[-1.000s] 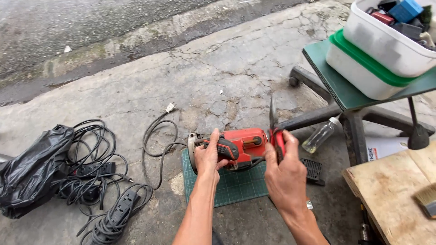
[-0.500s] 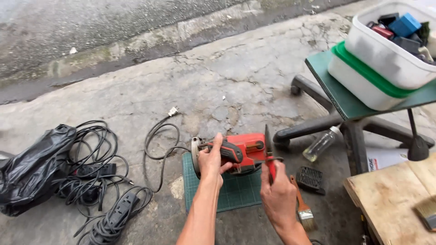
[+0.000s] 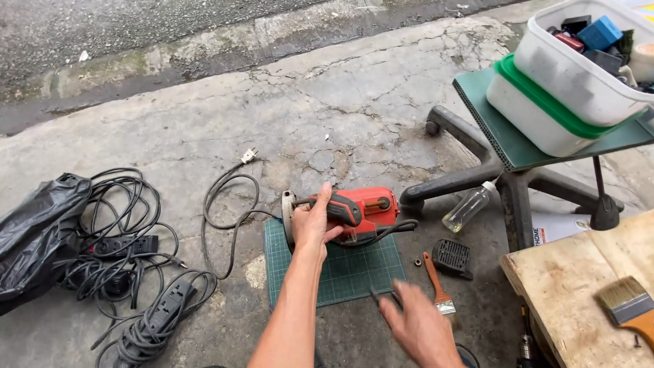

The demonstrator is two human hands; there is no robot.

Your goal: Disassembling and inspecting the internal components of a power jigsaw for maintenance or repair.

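Head view showed the left hand (image 3: 315,223) clamped over a red power tool (image 3: 347,215), steadying it on a green cutting mat (image 3: 340,272), while the right hand (image 3: 419,327), blurred beside a small brush (image 3: 436,283), held a thin dark tool, its grip unclear.

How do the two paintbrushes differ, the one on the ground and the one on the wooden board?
The small brush lies on the concrete beside the green cutting mat, near the right hand; the wide brush rests on the wooden board. The small brush has a slim reddish handle; the wide brush has a broader head. Both lie flat, unheld.
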